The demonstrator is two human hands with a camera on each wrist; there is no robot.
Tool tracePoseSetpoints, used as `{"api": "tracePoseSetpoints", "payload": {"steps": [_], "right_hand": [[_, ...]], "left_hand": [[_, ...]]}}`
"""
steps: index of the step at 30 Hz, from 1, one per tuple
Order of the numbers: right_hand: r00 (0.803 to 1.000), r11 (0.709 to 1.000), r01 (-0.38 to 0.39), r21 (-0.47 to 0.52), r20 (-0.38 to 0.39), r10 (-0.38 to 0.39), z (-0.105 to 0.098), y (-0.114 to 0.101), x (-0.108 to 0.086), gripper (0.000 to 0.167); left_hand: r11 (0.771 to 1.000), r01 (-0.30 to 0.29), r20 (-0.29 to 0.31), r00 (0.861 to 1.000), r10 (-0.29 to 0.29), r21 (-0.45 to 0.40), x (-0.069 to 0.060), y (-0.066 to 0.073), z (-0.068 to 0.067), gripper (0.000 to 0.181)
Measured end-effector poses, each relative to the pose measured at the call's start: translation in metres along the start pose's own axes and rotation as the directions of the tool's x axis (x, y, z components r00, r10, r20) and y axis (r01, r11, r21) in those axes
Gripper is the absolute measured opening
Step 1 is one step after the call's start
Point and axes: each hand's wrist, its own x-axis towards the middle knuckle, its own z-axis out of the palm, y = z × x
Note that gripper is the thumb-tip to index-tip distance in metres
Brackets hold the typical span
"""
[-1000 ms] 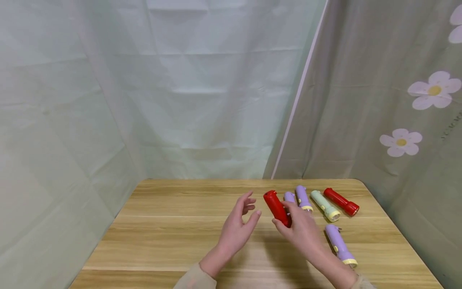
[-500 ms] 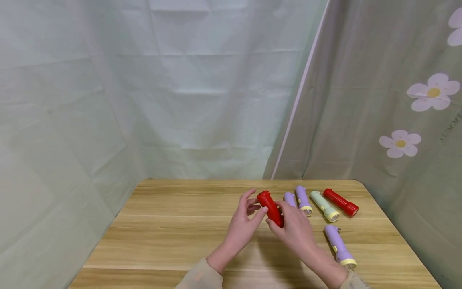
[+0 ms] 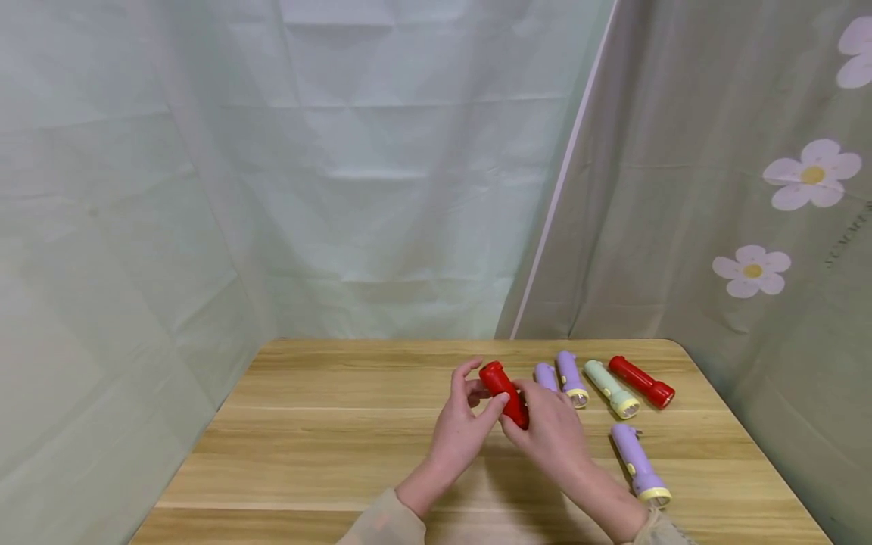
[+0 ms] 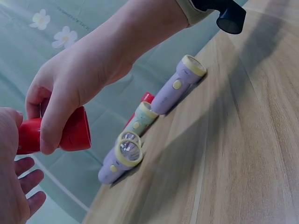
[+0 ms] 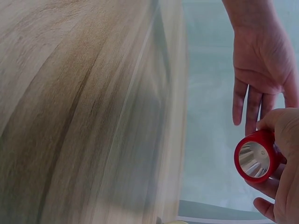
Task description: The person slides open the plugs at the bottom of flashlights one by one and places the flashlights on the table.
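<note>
In the head view a red flashlight (image 3: 502,390) is held tilted above the table, tail end up and to the left. My right hand (image 3: 553,431) grips it near its head, thumb on the near side. The clear lens shows in the right wrist view. My left hand (image 3: 458,428) is at the tail end. Its thumb lies against the red body, and the other fingers are fairly straight behind it. In the left wrist view several left fingertips (image 4: 32,179) stand apart below the flashlight. Whether the left index finger touches it is partly hidden.
On the table's right lie two purple flashlights (image 3: 571,378), a pale green flashlight (image 3: 611,387) and another red flashlight (image 3: 642,382). Nearer is one more purple flashlight (image 3: 639,463). The wooden table (image 3: 327,424) ends at pale curtains (image 3: 381,227).
My right hand has brought the red flashlight leftward to my left hand. The left hand has shifted slightly right, and its thumb now lies on the body. The other flashlights have stayed put.
</note>
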Motion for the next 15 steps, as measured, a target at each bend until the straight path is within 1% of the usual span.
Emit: {"api": "tracePoseSetpoints", "payload": {"steps": [6, 15], "right_hand": [[1.0, 1.0, 0.013, -0.007, -0.004, -0.013, 0.0017, -0.0004, -0.0008, 0.044], [0.999, 0.999, 0.039, -0.008, -0.025, -0.039, 0.0045, -0.0003, -0.0016, 0.042]], "left_hand": [[1.0, 0.016, -0.007, 1.0, -0.016, -0.001, -0.0005, -0.0012, 0.0021, 0.064], [1.0, 0.023, -0.016, 1.0, -0.023, 0.013, -0.0014, -0.0017, 0.0031, 0.064]]}}
